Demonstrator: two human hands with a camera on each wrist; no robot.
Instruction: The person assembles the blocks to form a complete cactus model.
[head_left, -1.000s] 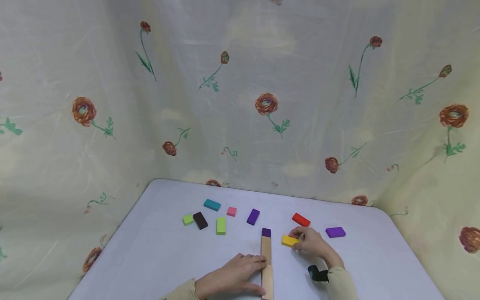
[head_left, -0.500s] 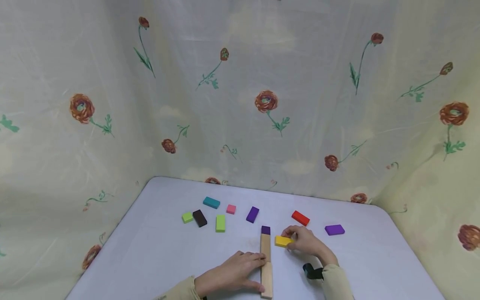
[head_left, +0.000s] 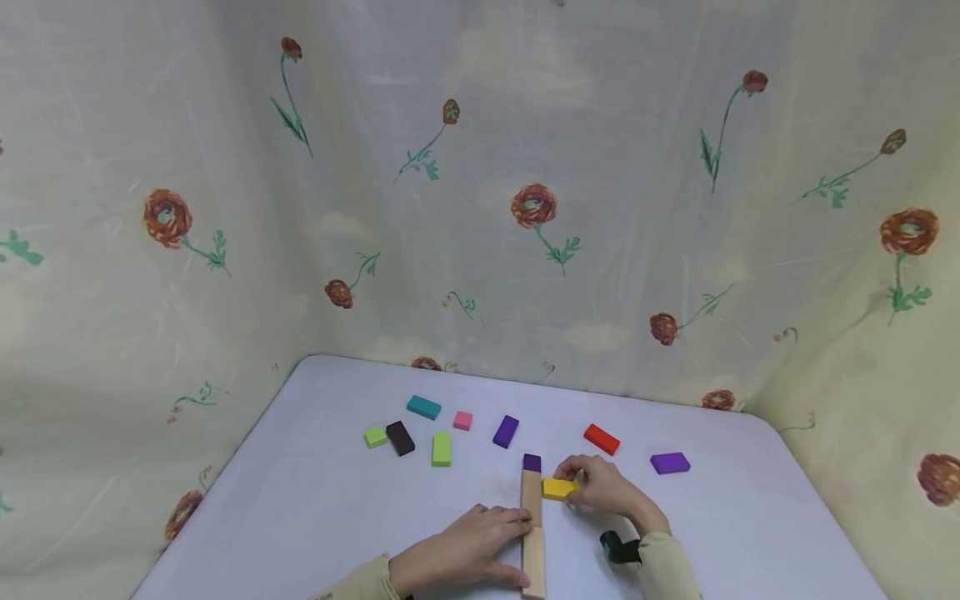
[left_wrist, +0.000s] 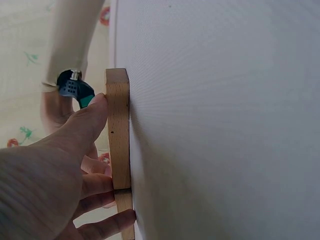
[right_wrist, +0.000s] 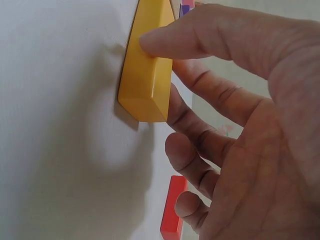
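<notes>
In the head view, two plain wooden blocks, a far one [head_left: 531,487] and a near one [head_left: 534,562], lie end to end in a line, with a dark purple block [head_left: 532,462] at the far end. My left hand [head_left: 480,546] rests along their left side, thumb and fairly straight fingers touching the wood; the left wrist view shows the fingertips near the seam [left_wrist: 122,190]. My right hand [head_left: 600,487] pinches a yellow block [head_left: 557,489] between thumb and fingers. The yellow block's left end is right at the far wooden block's side.
Behind the row lie a purple block [head_left: 506,432], a red one [head_left: 602,439] and another purple one [head_left: 670,463]. Farther left are teal [head_left: 424,407], pink [head_left: 462,421], dark brown [head_left: 401,438] and two light green blocks [head_left: 442,449]. A floral cloth [head_left: 480,250] surrounds the white table [head_left: 300,500].
My right hand has slid the yellow block left, up to the side of the wooden row. My left hand has stayed in place on the wooden blocks.
</notes>
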